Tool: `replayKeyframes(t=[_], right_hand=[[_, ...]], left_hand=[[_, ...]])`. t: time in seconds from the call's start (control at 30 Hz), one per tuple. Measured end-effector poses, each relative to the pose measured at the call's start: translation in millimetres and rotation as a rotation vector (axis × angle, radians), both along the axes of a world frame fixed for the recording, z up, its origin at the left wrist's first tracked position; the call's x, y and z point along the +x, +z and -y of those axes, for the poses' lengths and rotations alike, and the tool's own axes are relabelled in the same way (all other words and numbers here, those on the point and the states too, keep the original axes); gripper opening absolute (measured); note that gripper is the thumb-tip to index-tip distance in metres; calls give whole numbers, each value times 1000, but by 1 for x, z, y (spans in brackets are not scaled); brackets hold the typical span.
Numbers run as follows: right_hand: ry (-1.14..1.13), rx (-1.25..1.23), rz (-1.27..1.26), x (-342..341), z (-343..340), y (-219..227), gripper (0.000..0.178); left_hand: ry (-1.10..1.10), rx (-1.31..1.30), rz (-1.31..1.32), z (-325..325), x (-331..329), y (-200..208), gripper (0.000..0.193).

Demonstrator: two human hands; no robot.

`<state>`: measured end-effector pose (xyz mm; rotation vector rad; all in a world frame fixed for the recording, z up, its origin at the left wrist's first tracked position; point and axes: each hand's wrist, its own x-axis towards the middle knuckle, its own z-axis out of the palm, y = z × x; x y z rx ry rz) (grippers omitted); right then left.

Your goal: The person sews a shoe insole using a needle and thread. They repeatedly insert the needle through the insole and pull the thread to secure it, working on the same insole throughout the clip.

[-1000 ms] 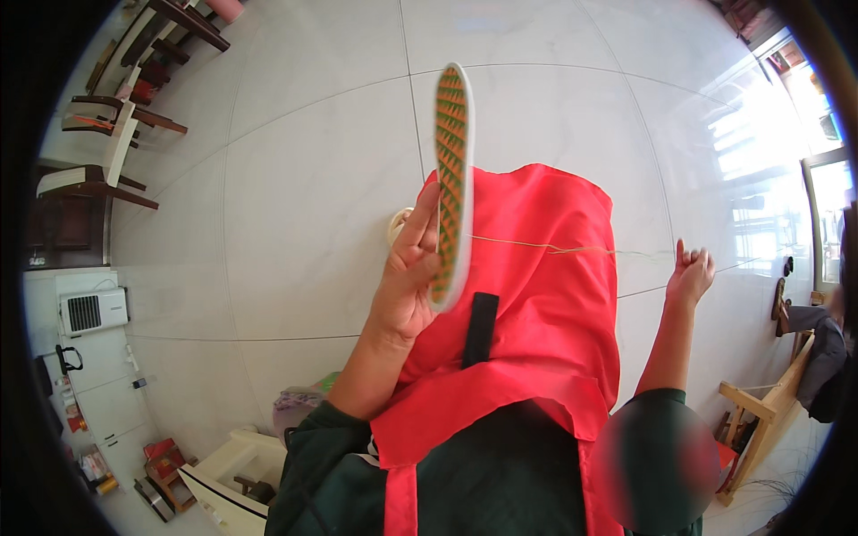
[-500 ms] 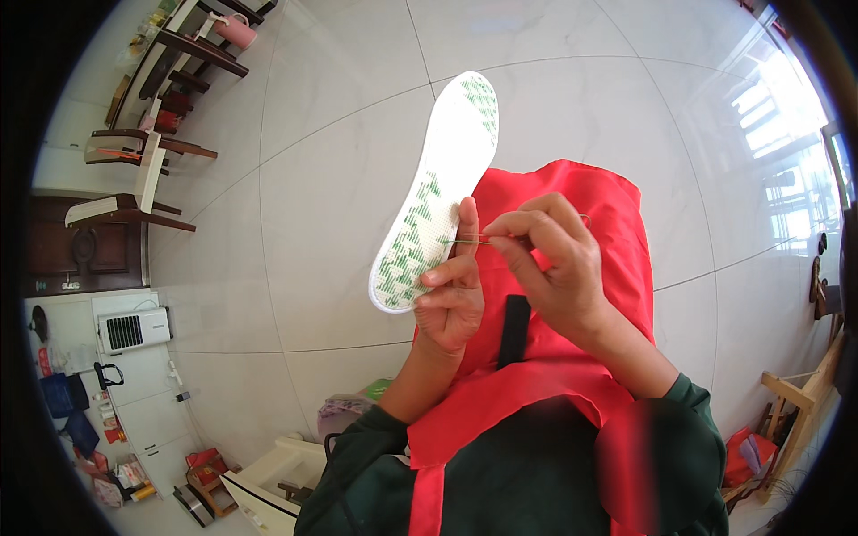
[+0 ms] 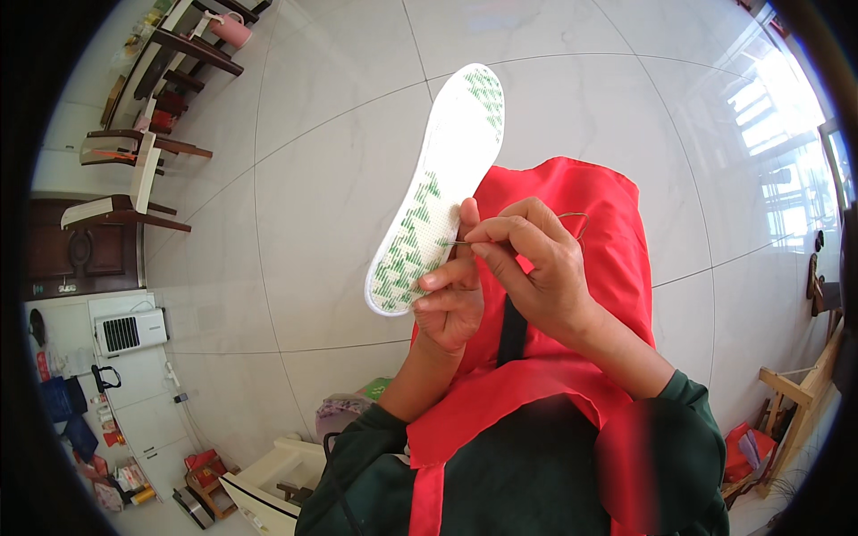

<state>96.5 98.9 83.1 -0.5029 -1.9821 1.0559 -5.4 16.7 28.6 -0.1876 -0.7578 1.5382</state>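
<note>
My left hand [image 3: 451, 304] grips the heel part of a white insole [image 3: 456, 147], held upright above my lap. Green stitches in a zigzag pattern cover the insole's lower part and the tip of its toe. With thumb and forefinger pressed together, my right hand [image 3: 536, 255] pinches a thin sewing needle [image 3: 457, 242] at the insole's right edge, close to the left fingertips. Where the needle ends inside my fingers is hidden. A loop of thread [image 3: 586, 220] stands out behind the right knuckles.
A red apron [image 3: 590, 196] with a black strip covers my lap. Pale floor tiles [image 3: 340, 179] spread around. Chairs [image 3: 143, 179] and a pink jug [image 3: 230, 29] are far left. A cream stool or chair [image 3: 277, 473] stands near my left elbow; a wooden frame [image 3: 804, 402] is at right.
My right hand has moved left, closer to the insole, and the thin line between them is shorter. The thread loop behind the hand shows larger. The insole has shifted slightly.
</note>
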Motion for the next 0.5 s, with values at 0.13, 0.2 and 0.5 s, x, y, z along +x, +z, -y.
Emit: replayKeyframes(t=[0.13,0.2,0.5], right_hand=[[8,-17,-2,0,0,1,12],[11,-25,-3,0,0,0,12],[9,-32,-11,1,0,-1,11]], left_hand=[[-6,8,2,-1,0,-2,54],[-10,17,-2,-1,-1,-3,54],[-13,22,0,-1,-1,-4,55]])
